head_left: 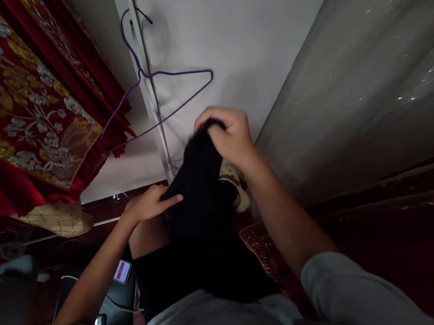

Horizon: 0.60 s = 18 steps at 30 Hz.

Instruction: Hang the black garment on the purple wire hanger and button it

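A black piece of cloth, perhaps a garment [200,187], hangs in front of my body above my lap. Its top edge is bunched in my right hand [230,129], fingers curled round it. Lower and to the left, my left hand [151,202] pinches the cloth's side, thumb lying over it and the other fingers mostly behind. The lower part merges with my dark shorts [153,278], so its full shape cannot be made out. Just beyond the cloth, a purple wire hanger [181,73] hangs bare from a white metal upright.
Red cloth with gold and silver embroidery [22,89] hangs at upper left. A white upright [148,85] stands before the wall. Greyish plastic sheeting [363,88] covers the right side. A lit phone [122,271] lies on a dark seat at lower left. A beige clog [241,194] is below.
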Available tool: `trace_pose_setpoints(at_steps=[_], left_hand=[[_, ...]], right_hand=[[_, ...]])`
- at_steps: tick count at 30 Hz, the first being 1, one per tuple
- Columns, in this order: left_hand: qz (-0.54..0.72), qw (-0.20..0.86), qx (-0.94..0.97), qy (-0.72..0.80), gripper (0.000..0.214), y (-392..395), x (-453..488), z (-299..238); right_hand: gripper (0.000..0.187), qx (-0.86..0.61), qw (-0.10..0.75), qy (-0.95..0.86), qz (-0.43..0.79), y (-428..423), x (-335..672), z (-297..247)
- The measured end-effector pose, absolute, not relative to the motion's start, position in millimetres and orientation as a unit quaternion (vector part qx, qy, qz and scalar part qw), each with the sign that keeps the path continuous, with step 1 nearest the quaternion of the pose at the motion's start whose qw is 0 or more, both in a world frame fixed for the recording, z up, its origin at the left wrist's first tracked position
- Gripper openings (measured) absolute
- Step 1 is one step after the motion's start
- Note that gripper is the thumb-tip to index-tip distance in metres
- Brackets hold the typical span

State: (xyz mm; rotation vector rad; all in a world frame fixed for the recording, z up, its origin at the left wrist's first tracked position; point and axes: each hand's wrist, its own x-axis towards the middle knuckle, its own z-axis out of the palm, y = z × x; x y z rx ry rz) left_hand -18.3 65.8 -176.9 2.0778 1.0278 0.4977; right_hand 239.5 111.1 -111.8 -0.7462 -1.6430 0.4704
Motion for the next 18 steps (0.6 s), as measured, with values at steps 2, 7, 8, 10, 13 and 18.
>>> trace_pose_setpoints(at_steps=[2,7,8,10,13,18], left_hand=[[0.169,0.370,0.818,0.406,0.047,64,-31,-172],[0.177,0.345,0.818,0.426,0.035,54,-45,-143],[0.168,0.346,0.822,0.420,0.029,51,-46,-140],[0.124,0.338,0.839,0.408,0.028,46,-52,-139],[-0.003,0.289,0.855,0.431,0.035,46,-69,-147],[-0.007,0.112,0.842,0.528,0.025,68,-102,-153]], right_hand=[[0.017,-0.329,0.644,-0.671,0.165,150,231,-119],[0.009,-0.407,0.549,-0.693,0.227,215,190,-148],[0.012,-0.434,0.518,-0.697,0.240,218,187,-151],[0.028,-0.476,0.487,-0.696,0.228,215,195,-153],[0.040,-0.484,0.490,-0.706,0.164,198,231,-145],[0.041,-0.465,0.487,-0.725,0.147,172,284,-124]])
